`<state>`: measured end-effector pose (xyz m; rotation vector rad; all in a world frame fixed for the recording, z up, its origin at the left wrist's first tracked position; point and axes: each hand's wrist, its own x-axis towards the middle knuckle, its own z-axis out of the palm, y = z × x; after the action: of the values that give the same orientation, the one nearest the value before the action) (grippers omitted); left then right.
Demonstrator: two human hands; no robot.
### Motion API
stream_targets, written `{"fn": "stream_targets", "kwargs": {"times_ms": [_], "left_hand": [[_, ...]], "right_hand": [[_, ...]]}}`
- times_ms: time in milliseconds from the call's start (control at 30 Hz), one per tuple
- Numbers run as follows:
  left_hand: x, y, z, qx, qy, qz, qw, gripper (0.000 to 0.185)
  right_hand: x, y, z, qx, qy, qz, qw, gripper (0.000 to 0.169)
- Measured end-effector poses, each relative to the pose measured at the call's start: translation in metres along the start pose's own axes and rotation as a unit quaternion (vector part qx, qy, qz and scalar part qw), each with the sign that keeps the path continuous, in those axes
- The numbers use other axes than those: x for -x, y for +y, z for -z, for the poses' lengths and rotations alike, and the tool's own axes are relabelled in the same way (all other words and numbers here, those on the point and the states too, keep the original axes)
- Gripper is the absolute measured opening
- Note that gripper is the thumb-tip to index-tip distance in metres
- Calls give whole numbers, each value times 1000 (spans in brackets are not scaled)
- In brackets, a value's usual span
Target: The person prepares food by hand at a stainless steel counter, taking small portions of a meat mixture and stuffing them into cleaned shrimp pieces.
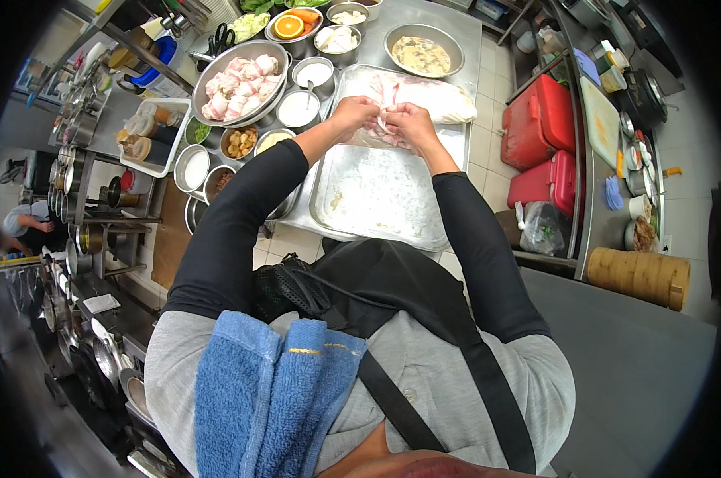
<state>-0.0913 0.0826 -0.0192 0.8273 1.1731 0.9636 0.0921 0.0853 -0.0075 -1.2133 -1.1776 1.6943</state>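
Note:
My left hand [353, 120] and my right hand [410, 126] meet over a metal tray, fingertips pinched together on a small strip of raw meat [384, 122]. Pink raw meat lies under the fingers, partly hidden by them. Beyond and to the right, a large pale bundle [450, 103] rests across the tray; whether it is bare meat or wrapped in plastic, I cannot tell. Nearer my body is a bare, wet-looking metal sheet tray [378, 197]. A steel bowl [390, 51] of pale, lumpy marinade-like mixture [423, 55] stands behind the bundle.
On the left, a colander [200, 89] holds rolled pieces of raw meat [241, 86]. Steel containers of white powder [297, 109], one with a spoon, stand beside my left forearm. Red coolers [539, 125] sit under the right-hand counter. Another person [28, 224] is far left.

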Motion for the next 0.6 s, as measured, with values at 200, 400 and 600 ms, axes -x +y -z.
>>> {"fn": "stream_targets", "kwargs": {"times_ms": [200,400,600], "left_hand": [[6,3,-1,-155,-12,-58,986,14],[16,-5,23,-649,-7,-197,735,20],[41,45,-17,-627,50,-233,742,19]], "right_hand": [[-18,8,7,25,80,41,996,13],[-34,-44,30,-199,46,56,977,7],[-42,-110,53,-120,-54,100,986,21]]}}
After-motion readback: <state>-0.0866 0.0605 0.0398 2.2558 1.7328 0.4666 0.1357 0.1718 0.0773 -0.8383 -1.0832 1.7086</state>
